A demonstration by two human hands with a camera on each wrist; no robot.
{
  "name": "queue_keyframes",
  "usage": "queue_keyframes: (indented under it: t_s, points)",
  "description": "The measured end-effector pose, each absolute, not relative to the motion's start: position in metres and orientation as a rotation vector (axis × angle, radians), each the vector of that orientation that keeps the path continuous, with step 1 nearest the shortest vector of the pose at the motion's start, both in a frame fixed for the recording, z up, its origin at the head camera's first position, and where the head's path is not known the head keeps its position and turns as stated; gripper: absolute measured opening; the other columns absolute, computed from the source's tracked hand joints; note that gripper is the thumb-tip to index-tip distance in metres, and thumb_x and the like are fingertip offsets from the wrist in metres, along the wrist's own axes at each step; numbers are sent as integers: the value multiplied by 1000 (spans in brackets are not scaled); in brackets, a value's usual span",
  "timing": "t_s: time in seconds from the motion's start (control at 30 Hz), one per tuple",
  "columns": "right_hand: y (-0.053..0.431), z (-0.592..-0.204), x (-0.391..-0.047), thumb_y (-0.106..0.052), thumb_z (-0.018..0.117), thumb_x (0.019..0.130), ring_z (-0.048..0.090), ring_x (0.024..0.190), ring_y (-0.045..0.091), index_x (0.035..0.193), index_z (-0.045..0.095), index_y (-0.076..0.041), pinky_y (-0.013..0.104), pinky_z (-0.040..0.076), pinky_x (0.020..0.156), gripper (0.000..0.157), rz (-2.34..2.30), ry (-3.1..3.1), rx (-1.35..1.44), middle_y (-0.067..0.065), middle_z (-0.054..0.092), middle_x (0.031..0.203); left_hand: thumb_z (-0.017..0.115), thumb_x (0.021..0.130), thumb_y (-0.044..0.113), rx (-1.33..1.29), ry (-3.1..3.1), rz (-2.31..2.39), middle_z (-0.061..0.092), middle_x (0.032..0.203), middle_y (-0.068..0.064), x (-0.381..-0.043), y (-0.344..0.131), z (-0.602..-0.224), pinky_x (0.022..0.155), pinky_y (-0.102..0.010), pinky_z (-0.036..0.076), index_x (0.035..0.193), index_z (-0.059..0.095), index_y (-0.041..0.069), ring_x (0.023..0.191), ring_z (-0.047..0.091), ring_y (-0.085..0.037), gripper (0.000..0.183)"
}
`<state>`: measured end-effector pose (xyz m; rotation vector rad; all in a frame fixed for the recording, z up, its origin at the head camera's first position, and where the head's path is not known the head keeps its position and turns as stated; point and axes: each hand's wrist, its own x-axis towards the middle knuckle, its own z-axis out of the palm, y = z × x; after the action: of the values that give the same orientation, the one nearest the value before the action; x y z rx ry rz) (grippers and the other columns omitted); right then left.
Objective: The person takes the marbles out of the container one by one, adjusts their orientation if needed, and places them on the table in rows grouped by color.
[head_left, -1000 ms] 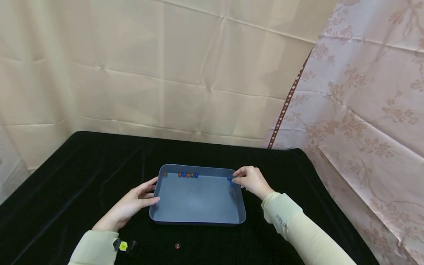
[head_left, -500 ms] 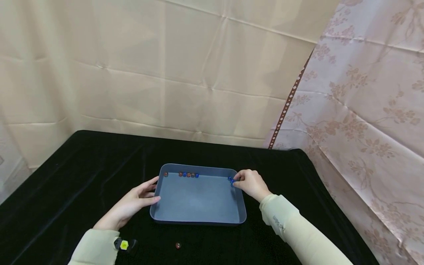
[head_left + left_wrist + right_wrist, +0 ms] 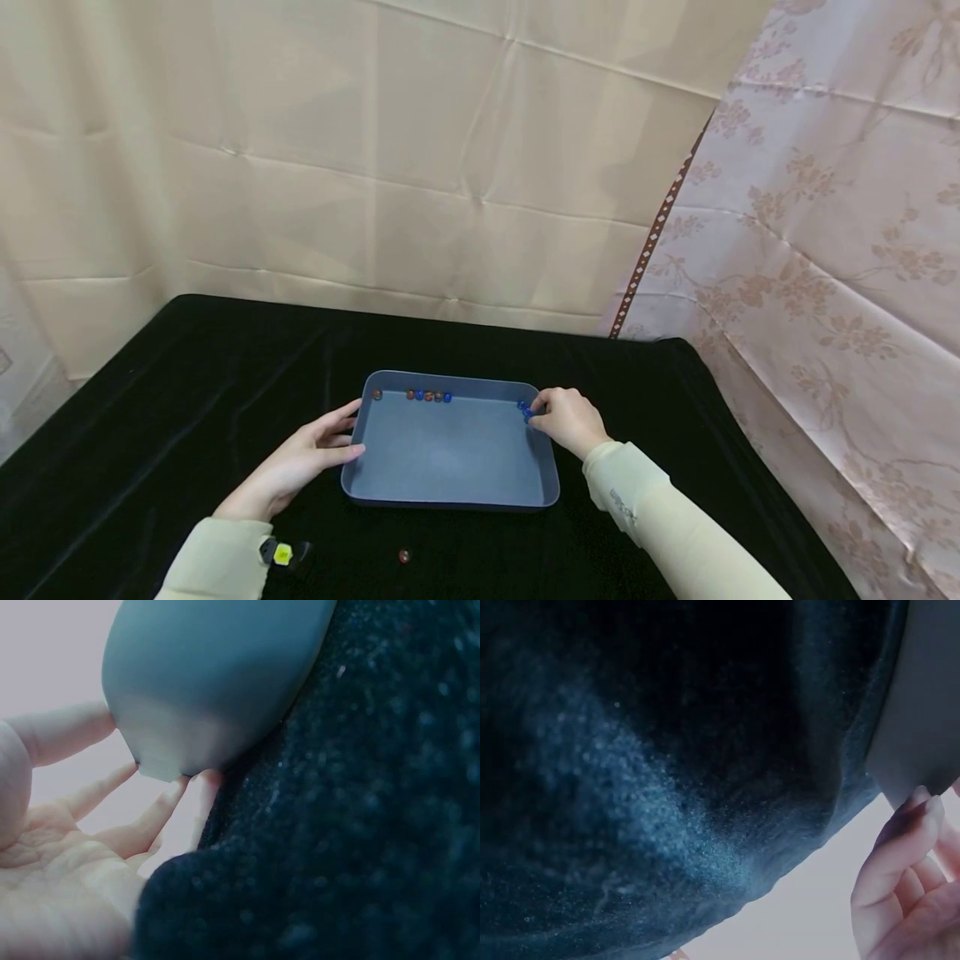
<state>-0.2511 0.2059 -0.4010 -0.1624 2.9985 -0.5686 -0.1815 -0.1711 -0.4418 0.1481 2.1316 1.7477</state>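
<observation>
In the head view, a blue-grey rectangular tray (image 3: 453,458) lies on black cloth. My left hand (image 3: 296,458) holds its left side, thumb over the rim and fingers against the outer wall; the left wrist view shows these fingertips (image 3: 181,782) on the wall. My right hand (image 3: 570,421) reaches over the right rim, its thumb and index finger pinching at a small cluster of blue marbles (image 3: 522,405) in the far right corner. The fingertips partly cover this cluster. Along the far wall sit a brown marble (image 3: 377,394) and a row of mixed brown and blue marbles (image 3: 429,396).
A single reddish-brown marble (image 3: 405,556) lies on the black cloth (image 3: 225,400) in front of the tray. Beyond the table hang a cream curtain (image 3: 360,167) and, on the right, a pink floral curtain (image 3: 840,250).
My right thumb and index finger have drawn in around the blue marbles, and the right hand has sunk slightly. The left hand keeps its place at the tray.
</observation>
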Motion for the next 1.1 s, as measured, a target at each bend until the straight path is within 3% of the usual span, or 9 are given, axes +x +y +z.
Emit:
queue_keyframes:
  t_s: [0.47,1.1]
  points:
    - [205,-410,-253,-26,77,84,62,64,11,96,74,-14,27,49,53,17,-501,3014,-156,4,71,92,63,96,22,148,2121,1773,29,155,-29,-180,-170,-442,109,-62,38,158,21,13,134,45,-43,76]
    - [202,-414,-253,-26,75,86,62,64,11,100,74,-13,27,50,52,19,-374,3047,-188,7,72,97,63,95,22,137,2125,1765,29,154,-30,-181,-170,-442,108,-61,40,158,22,13,133,46,-43,76]
